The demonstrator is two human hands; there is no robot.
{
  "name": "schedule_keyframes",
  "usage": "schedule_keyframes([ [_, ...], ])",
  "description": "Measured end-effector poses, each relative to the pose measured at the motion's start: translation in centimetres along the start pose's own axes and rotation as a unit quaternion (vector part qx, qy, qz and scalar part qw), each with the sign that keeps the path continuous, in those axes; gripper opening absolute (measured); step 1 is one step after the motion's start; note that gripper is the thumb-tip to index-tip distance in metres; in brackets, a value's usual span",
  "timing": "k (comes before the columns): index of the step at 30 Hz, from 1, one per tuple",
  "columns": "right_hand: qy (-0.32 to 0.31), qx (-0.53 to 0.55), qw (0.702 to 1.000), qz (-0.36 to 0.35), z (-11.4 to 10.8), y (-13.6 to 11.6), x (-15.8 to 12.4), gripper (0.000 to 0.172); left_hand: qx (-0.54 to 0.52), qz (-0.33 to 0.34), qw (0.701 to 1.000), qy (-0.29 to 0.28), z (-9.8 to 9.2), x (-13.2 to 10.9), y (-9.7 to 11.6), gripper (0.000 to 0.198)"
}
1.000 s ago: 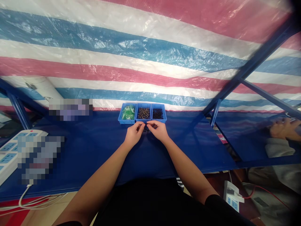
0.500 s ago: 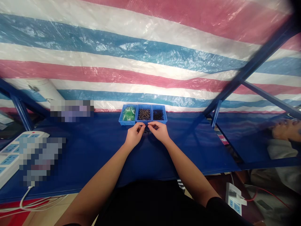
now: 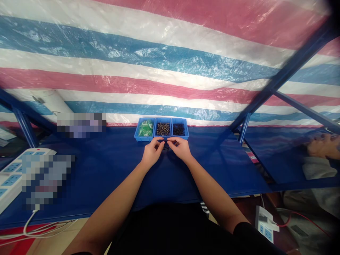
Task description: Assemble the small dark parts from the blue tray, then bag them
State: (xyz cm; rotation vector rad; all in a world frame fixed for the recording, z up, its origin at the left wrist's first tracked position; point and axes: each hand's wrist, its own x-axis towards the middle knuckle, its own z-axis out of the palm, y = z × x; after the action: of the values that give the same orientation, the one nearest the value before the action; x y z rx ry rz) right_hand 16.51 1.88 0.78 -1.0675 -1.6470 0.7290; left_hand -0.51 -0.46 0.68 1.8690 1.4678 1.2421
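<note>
Just in front of three joined blue bins, my left hand (image 3: 153, 151) and my right hand (image 3: 180, 147) face each other with fingertips pinched close together. Whatever sits between the fingertips is too small to make out. Below them, a few small dark pieces (image 3: 165, 149) lie on the blue table. Green plastic packing (image 3: 145, 129) fills the left bin. Small brass-and-dark metal parts (image 3: 163, 129) are heaped in the middle bin. The right bin holds thin black pieces (image 3: 179, 130), perhaps screws.
A white power strip (image 3: 10, 173) and a blurred-out object (image 3: 49, 180) with a white cable lie at the left of the blue table (image 3: 106, 184). Blue frame bars stand at both sides, before a striped tarp (image 3: 159, 85). Another person's hand (image 3: 322, 146) shows at far right.
Both hands keep nearly the same place. The fingertips of my left hand have parted slightly. The bins have not moved.
</note>
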Motion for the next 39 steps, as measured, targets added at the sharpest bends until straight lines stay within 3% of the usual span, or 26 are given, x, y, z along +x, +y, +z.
schedule_keyframes([
  [39, -0.012, -0.008, 1.0, -0.002, -0.01, 0.11, -0.02, 0.02, 0.005, -0.003, 1.0, 0.004, 0.03, 0.02, 0.09, 0.028],
])
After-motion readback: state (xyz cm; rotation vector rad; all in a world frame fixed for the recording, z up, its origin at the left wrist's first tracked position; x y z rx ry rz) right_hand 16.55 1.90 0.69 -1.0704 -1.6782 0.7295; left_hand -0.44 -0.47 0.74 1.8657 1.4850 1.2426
